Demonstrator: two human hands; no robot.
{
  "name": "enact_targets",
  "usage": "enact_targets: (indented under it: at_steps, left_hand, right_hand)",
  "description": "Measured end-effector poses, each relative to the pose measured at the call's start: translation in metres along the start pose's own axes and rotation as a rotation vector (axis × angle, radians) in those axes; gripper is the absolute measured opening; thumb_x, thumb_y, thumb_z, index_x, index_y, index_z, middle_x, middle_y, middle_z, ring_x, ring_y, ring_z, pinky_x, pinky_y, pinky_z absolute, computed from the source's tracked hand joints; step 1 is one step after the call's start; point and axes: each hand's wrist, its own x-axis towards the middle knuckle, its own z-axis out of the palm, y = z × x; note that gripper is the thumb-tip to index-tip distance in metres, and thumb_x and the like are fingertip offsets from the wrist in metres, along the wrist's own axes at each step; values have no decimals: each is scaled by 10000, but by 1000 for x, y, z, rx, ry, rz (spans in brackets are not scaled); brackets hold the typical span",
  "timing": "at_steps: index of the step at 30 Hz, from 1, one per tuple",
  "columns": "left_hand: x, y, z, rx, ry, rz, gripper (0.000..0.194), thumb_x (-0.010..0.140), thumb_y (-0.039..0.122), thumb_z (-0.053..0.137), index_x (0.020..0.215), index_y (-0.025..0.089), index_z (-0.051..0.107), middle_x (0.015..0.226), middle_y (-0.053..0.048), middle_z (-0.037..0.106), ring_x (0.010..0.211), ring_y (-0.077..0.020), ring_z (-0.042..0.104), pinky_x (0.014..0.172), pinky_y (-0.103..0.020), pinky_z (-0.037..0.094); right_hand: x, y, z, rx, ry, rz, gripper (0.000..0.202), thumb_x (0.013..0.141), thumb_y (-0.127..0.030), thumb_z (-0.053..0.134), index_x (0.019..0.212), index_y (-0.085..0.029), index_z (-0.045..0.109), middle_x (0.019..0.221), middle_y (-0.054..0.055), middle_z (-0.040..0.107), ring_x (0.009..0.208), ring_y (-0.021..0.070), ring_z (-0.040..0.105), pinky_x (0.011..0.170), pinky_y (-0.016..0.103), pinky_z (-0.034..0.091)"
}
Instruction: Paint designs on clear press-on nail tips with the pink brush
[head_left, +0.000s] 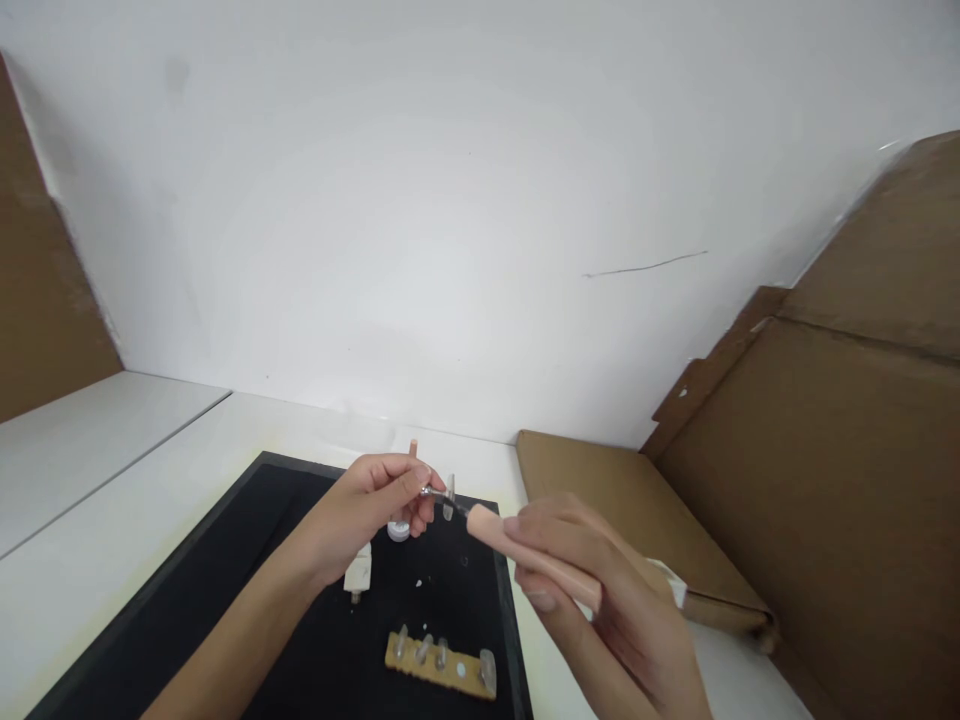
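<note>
My left hand (394, 490) is closed, pinching a small metal stem (429, 491) between thumb and fingers. A clear false nail tip (449, 500) stands at the end of this stem. My right hand (592, 590) is wrapped round the long pink handle of a nail polish brush (536, 560). The brush's dark end points left and reaches the nail tip; whether the bristles touch it I cannot tell. Below, a yellowish holder strip (454, 682) bears several clear nail tips. Partly behind my left hand are a white-lidded container (398, 531) and a white bottle (358, 572).
A black mat (247, 570) with small white specks lies on the white table (127, 480). Cardboard (600, 480) lies to the right, beside a tall cardboard wall (862, 450). A white wall rises behind. Some white object (670, 580) shows behind my right hand.
</note>
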Motion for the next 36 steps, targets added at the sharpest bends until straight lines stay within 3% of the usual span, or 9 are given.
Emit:
enact_targets:
  at_steps: [4, 10, 15, 18, 24, 31, 36]
  left_hand:
    - [-3, 1, 0, -10, -15, -11, 391, 708, 521, 735, 719, 133, 690, 554, 19, 602, 516, -86, 503, 556, -225, 354]
    - [-4, 2, 1, -12, -11, 2, 357, 725, 487, 731, 706, 134, 683, 568, 15, 611, 530, -88, 515, 560, -222, 354]
    - [-5, 1, -1, -8, -25, -4, 353, 745, 482, 717, 719, 131, 688, 559, 17, 607, 526, -87, 511, 565, -224, 357]
    - [-5, 2, 0, -21, -27, -7, 354, 742, 482, 721, 716, 131, 689, 561, 13, 610, 526, -92, 514, 563, -231, 358]
    - [-6, 4, -2, -23, -23, 15, 375, 717, 503, 739, 714, 132, 689, 582, 2, 619, 548, -103, 523, 579, -242, 365]
    - [-9, 2, -7, 1, -74, 60, 326, 795, 466, 690, 763, 141, 703, 628, 0, 628, 587, -107, 537, 614, -241, 380]
    - [-7, 1, -5, -5, -72, 81, 318, 786, 465, 701, 780, 148, 704, 642, 2, 625, 609, -115, 546, 641, -252, 393]
  right_hand:
    - [-1, 1, 2, -70, 49, 35, 250, 928, -158, 510, 1157, -227, 580, 875, 34, 638, 778, 141, 614, 635, 237, 493]
    - [-1, -4, -2, -24, -13, 62, 109, 934, -208, 514, 1001, -230, 598, 794, 11, 673, 682, 137, 635, 552, 226, 472]
    - [0, -2, 2, -13, 68, 67, 211, 933, -184, 507, 1115, -237, 601, 829, 20, 634, 705, 135, 596, 597, 236, 486]
    - [0, -2, 3, -43, 54, 84, 235, 927, -169, 508, 1131, -229, 609, 873, 44, 646, 773, 160, 618, 633, 261, 507]
    - [1, -5, 0, -33, 13, 101, 121, 934, -212, 506, 957, -220, 624, 757, 34, 670, 634, 156, 627, 483, 247, 452]
    - [0, -2, 7, -20, 141, 81, 208, 920, -169, 512, 1098, -239, 592, 810, 33, 635, 664, 159, 596, 543, 265, 474]
    - [2, -2, 5, 13, 103, 23, 217, 925, -168, 506, 1121, -233, 576, 817, 40, 623, 707, 164, 586, 576, 274, 481]
